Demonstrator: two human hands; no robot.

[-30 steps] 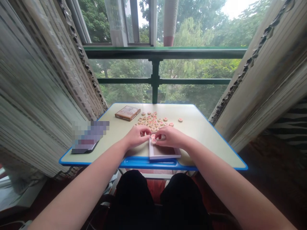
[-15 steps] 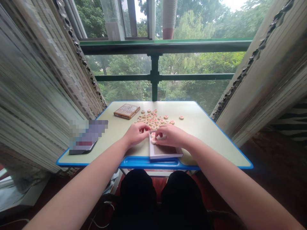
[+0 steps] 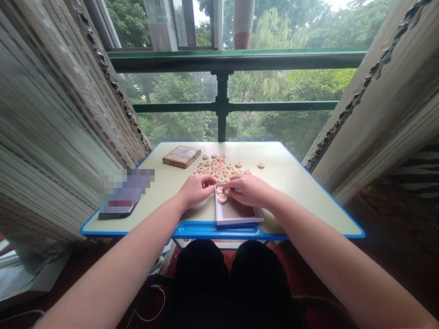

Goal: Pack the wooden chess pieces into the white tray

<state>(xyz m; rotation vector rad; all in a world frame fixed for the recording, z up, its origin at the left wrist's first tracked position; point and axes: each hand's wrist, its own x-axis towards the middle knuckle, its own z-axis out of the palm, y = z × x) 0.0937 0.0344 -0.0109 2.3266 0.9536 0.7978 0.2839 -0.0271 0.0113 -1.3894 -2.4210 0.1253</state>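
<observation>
A shallow white-walled box [image 3: 240, 220] with a brown inside sits near the table's front edge. Two round Chinese chess pieces with red characters lie along its left side, a nearer piece [image 3: 222, 198] and a farther piece [image 3: 220, 189]. My left hand [image 3: 197, 189] is curled, its thumb and fingertips closed at the box's far left corner. Above the box, my right hand [image 3: 248, 189] has its thumb and index finger apart, close to the farther piece. Just beyond both hands lie several loose Chinese chess pieces [image 3: 221, 172], partly hidden by the fingers.
A flat patterned box lid [image 3: 181, 156] lies at the back left of the table [image 3: 302, 205]. A dark, partly blurred device [image 3: 126, 196] rests at the left edge. One piece [image 3: 261, 165] is apart on the right. Curtains flank the table; a green railing [image 3: 222, 107] stands behind.
My right hand's fingertips have come off the nearer piece in the box and moved slightly away from me. My left hand stays at the box corner. The view has shifted slightly.
</observation>
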